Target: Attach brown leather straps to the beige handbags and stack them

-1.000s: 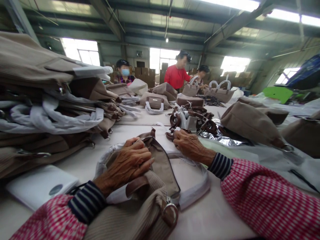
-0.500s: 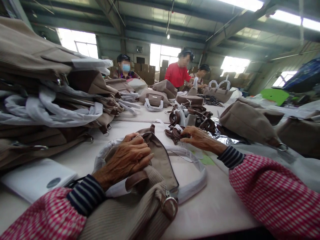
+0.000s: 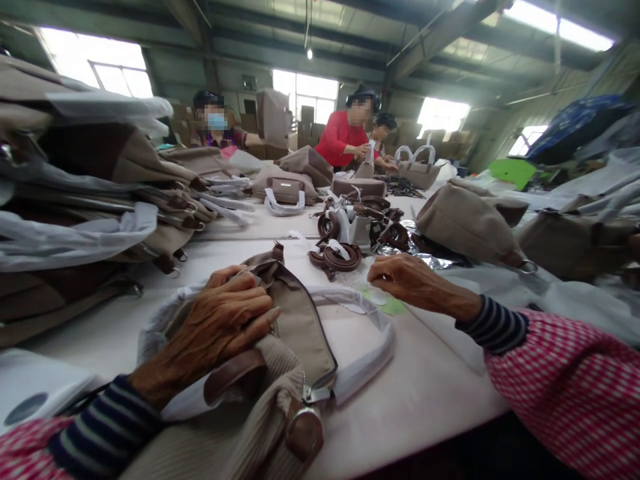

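My left hand (image 3: pixel 215 323) lies on a beige handbag (image 3: pixel 300 320) on the white table (image 3: pixel 430 393), fingers curled over its open top edge. The bag has a brown leather tab, a metal ring (image 3: pixel 306 427) and a handle wrapped in white (image 3: pixel 367 357). My right hand (image 3: pixel 413 283) hovers just right of a coiled brown strap (image 3: pixel 336 257), not touching it. Its fingers are pinched together; what they hold is too small or clear to make out. A pale green slip (image 3: pixel 390 307) lies under that hand.
A tall stack of beige bags (image 3: pixel 75 193) fills the left side, with a white flat object (image 3: pixel 30 400) at the near left. More brown straps (image 3: pixel 370 227) and silver foil lie mid-table, more bags (image 3: pixel 465 223) at right. A person in red (image 3: pixel 340 137) and other people work at the far end.
My right hand has come off the coiled brown strap and drawn back to the right, fingers pinched. My left hand stays on the bag. The view has shifted right.
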`<state>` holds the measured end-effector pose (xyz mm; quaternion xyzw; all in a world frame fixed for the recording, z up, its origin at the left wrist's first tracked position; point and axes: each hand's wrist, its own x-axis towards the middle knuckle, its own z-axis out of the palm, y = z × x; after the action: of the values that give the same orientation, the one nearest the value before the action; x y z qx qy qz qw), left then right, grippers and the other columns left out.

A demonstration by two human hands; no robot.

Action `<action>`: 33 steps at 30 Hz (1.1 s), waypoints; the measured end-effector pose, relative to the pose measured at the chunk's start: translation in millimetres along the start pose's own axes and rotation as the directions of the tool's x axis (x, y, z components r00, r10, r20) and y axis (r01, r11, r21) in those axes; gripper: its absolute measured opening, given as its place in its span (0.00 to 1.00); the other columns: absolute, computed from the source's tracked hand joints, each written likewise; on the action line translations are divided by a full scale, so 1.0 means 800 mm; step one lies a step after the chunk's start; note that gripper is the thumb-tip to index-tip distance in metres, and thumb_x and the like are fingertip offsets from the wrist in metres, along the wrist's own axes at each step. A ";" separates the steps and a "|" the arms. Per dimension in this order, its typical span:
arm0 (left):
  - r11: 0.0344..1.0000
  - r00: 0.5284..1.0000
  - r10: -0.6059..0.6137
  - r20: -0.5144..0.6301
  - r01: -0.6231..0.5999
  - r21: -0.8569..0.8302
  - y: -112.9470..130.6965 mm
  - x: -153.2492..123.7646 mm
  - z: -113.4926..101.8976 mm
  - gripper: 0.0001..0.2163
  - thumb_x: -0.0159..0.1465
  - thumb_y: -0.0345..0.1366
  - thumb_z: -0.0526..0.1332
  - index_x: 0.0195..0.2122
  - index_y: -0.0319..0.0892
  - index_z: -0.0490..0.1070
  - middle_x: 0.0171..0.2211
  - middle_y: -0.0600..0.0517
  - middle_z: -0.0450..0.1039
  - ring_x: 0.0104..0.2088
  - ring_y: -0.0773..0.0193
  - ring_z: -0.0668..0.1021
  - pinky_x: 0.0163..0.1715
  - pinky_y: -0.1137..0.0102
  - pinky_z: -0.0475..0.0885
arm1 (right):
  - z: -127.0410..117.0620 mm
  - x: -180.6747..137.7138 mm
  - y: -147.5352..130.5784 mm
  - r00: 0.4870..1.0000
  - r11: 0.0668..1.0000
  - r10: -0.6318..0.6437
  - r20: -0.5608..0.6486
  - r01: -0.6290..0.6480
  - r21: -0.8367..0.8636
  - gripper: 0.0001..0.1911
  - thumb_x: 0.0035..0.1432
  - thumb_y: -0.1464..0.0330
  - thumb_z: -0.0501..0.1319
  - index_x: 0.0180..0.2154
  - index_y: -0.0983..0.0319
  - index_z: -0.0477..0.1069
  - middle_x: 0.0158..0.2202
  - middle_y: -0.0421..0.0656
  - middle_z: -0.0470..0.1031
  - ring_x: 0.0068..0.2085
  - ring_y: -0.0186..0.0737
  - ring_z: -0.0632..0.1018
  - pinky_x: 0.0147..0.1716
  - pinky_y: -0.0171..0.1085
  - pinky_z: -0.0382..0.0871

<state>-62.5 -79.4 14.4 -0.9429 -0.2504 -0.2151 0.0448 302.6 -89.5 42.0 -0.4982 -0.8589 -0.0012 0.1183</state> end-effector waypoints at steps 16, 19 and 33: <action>1.000 0.999 0.019 -0.047 -0.020 -0.008 -0.005 0.000 0.007 0.19 0.77 0.39 0.52 0.27 0.45 0.67 0.28 0.57 0.71 0.34 0.60 0.68 0.49 0.60 0.58 | 0.043 -0.072 -0.021 0.994 0.914 -0.033 0.102 0.071 -0.400 0.11 0.64 0.81 0.56 0.33 0.63 0.72 0.36 0.48 0.75 0.36 0.43 0.74 0.31 0.40 0.57; 1.000 0.996 0.014 -0.090 -0.016 -0.020 -0.007 0.000 0.012 0.19 0.77 0.38 0.51 0.27 0.45 0.67 0.28 0.57 0.72 0.34 0.60 0.69 0.48 0.60 0.58 | 0.049 -0.070 -0.014 0.998 0.907 -0.029 0.057 0.050 -0.419 0.12 0.62 0.82 0.55 0.33 0.63 0.72 0.36 0.47 0.75 0.36 0.43 0.73 0.31 0.40 0.56; 0.998 0.993 0.051 -0.102 -0.053 -0.017 -0.007 -0.001 0.012 0.18 0.78 0.38 0.51 0.28 0.45 0.66 0.28 0.56 0.71 0.34 0.59 0.69 0.52 0.57 0.55 | 0.015 -0.053 -0.004 0.955 0.959 0.267 -0.128 -0.276 -0.057 0.04 0.56 0.73 0.55 0.30 0.61 0.64 0.29 0.41 0.70 0.30 0.38 0.67 0.34 0.38 0.55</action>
<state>-62.3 -72.8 4.9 -0.9373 -0.2210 -0.2639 0.0540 317.5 -126.3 22.2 -0.6148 -0.7729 -0.0467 0.1497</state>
